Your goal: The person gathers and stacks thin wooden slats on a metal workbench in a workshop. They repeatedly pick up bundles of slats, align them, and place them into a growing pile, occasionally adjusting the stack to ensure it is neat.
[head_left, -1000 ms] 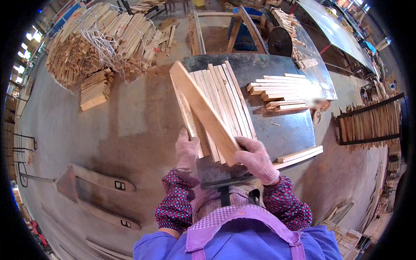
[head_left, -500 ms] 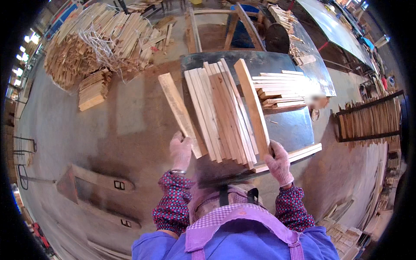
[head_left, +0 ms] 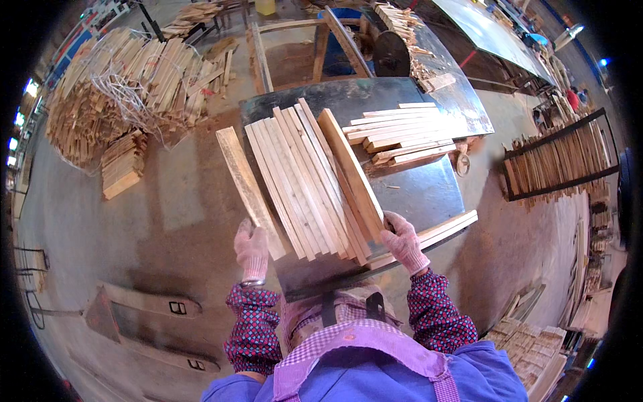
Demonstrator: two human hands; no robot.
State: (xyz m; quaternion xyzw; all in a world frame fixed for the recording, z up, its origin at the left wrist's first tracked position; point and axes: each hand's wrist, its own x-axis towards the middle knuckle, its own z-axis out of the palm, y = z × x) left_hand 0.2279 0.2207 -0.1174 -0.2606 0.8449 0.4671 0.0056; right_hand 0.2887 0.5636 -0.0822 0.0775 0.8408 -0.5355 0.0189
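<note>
My left hand [head_left: 252, 252], in a pinkish work glove, grips the near end of a wooden slat [head_left: 246, 187] at the left side of a row of strips. My right hand [head_left: 404, 242], gloved alike, is closed on the near end of another wooden slat [head_left: 353, 175], standing on edge along the row's right side. Between them, several pale wooden strips [head_left: 293, 184] lie side by side on a dark metal tabletop [head_left: 429, 191], their near ends uneven. My fingers are partly hidden by the slats.
A second stack of strips [head_left: 402, 130] lies to the right on the tabletop. Along its near edge runs a wooden rail [head_left: 449, 228]. A round dark disc [head_left: 392, 53] stands beyond. Bundled wood [head_left: 127, 94] lies on the floor at left, near a pallet jack [head_left: 147, 301].
The right slat has come in against the row of strips, and the left slat sits nearer to the row too. The whole view has shifted, with the table now farther left.
</note>
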